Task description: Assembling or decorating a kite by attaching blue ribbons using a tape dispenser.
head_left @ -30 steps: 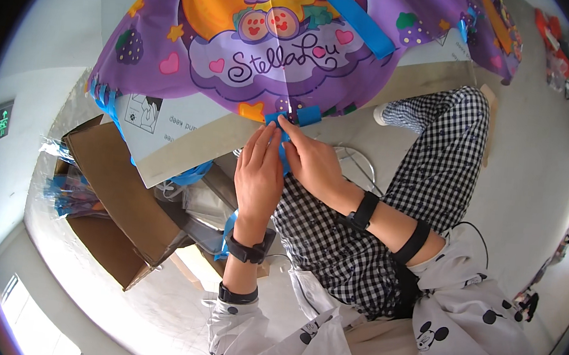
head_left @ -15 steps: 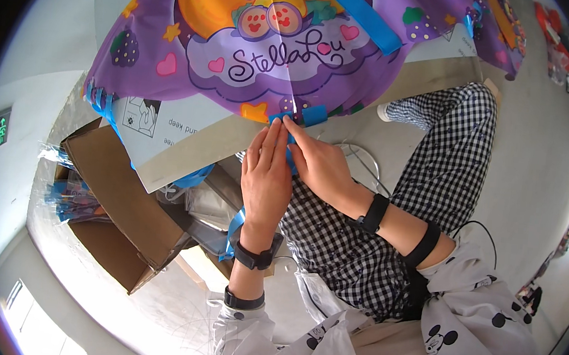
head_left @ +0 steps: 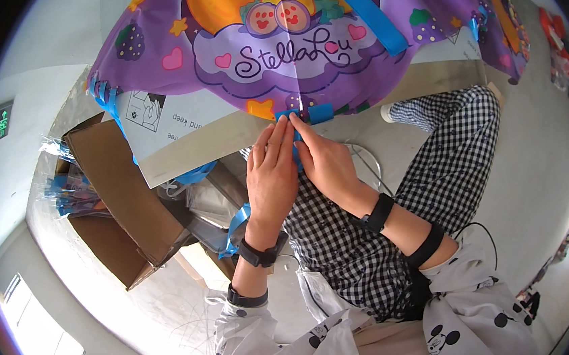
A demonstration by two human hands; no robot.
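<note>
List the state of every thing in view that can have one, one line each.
Purple printed plastic kite: spread open, its lower tip at the hands.
Blue tail strip: pinched between both hands at the kite's tip.
Brown cardboard box: flaps open.
Left hand: fingers closed on the strip.
Right hand: fingers closed on the strip.

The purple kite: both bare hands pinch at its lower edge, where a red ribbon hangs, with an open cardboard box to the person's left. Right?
Not quite. In the head view the ribbon is blue, not red. Left hand and right hand do meet at the purple kite edge, cardboard box left.
</note>
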